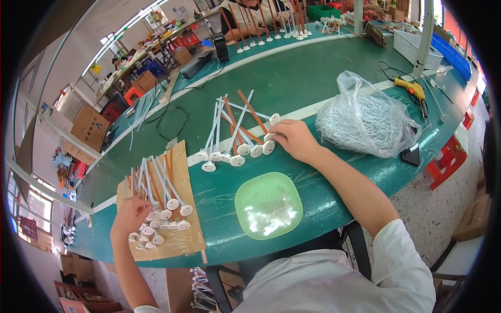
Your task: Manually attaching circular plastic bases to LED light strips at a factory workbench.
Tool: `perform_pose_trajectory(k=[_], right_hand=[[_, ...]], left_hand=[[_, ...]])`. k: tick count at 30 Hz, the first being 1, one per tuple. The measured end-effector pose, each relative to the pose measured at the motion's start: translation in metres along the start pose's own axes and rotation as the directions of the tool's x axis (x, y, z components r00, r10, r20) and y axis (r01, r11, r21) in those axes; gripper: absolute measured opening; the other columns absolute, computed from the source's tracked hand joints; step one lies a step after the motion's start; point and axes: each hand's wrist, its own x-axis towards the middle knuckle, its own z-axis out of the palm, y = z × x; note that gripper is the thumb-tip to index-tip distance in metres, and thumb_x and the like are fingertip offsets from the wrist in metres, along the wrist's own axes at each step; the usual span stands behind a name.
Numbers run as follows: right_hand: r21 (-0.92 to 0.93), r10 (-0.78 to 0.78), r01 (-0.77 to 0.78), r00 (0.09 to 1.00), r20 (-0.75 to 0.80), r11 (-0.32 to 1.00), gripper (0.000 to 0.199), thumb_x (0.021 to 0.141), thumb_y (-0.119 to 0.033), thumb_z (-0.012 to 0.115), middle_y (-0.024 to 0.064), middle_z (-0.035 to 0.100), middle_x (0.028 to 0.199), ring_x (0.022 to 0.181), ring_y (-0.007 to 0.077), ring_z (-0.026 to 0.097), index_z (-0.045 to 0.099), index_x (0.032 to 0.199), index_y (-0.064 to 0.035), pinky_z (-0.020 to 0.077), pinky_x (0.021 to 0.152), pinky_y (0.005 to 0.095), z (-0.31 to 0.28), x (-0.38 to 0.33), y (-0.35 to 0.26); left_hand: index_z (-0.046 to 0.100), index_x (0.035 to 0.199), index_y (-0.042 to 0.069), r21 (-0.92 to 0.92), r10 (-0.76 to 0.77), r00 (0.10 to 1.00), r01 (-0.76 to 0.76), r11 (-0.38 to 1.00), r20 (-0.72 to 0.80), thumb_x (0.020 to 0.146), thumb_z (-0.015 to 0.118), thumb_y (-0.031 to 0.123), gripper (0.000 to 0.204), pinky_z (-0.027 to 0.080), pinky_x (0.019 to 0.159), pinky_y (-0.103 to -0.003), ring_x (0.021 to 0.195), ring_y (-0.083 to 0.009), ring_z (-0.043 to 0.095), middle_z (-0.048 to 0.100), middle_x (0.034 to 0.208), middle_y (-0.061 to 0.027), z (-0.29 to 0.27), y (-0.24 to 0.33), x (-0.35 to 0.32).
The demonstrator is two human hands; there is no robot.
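Note:
On the green table, a loose group of white and brown sticks with round white discs at their ends (pixel 237 160) lies in front of me. My right hand (pixel 297 140) is at the right end of this group, thumb and fingertips closed on one white disc (pixel 269 137). My left hand (pixel 130 214) is over a cardboard sheet (pixel 190 229), where more disc-ended sticks (pixel 172 204) are heaped. Its fingers are curled together beside the discs, and what they pinch is too small to tell. Between the hands sits a light green square dish (pixel 269 206) with small clear, shiny bits in it.
A clear plastic bag of thin white strips (pixel 368 117) stands to the right, near a yellow glue gun (pixel 412 89) and a dark phone (pixel 411 155). A black cable (pixel 180 115) runs across the left side. Across the table, a person (pixel 255 26) sits behind upright disc-ended sticks.

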Motion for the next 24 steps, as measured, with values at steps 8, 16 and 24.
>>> perform_pose_trajectory(k=[8,16,24], right_hand=[[-0.166,-0.376,0.344,0.895,-0.238,0.924,0.027,0.074,0.005,0.068,0.0105,0.069,0.099,0.079,0.0305,0.065,0.07,0.099,-0.0013,0.0545,0.072,0.0384,-0.009,-0.006,-0.048],[-0.155,-0.686,0.669,0.717,-0.121,0.727,0.039,0.06,0.0,0.071,0.0154,0.068,0.102,0.084,0.0306,0.066,0.067,0.099,0.0058,0.0563,0.07,0.0365,-0.006,-0.022,-0.093],[0.059,-0.552,0.617,0.739,-0.387,0.784,0.034,0.065,-0.003,0.085,0.0125,0.068,0.105,0.083,0.0281,0.065,0.07,0.095,0.0013,0.0562,0.066,0.0347,0.004,-0.028,-0.101]], left_hand=[[0.073,0.089,-0.003,-0.324,0.063,0.801,-0.31,0.894,-0.595,0.084,0.076,0.008,0.012,0.053,0.068,-0.027,0.07,-0.0137,0.067,0.072,0.08,-0.0094,0.069,0.137,0.05],[0.064,0.126,-0.004,-0.802,0.038,0.931,-0.332,0.496,-0.362,0.098,0.064,0.015,0.034,0.054,0.08,-0.026,0.089,-0.0111,0.068,0.074,0.1,-0.0131,0.125,0.208,0.093],[0.056,0.135,-0.006,-0.955,0.283,0.935,-0.137,-0.262,-0.212,0.102,0.058,0.014,0.039,0.05,0.097,-0.034,0.114,-0.0191,0.062,0.064,0.126,-0.0143,0.146,0.186,0.072]])
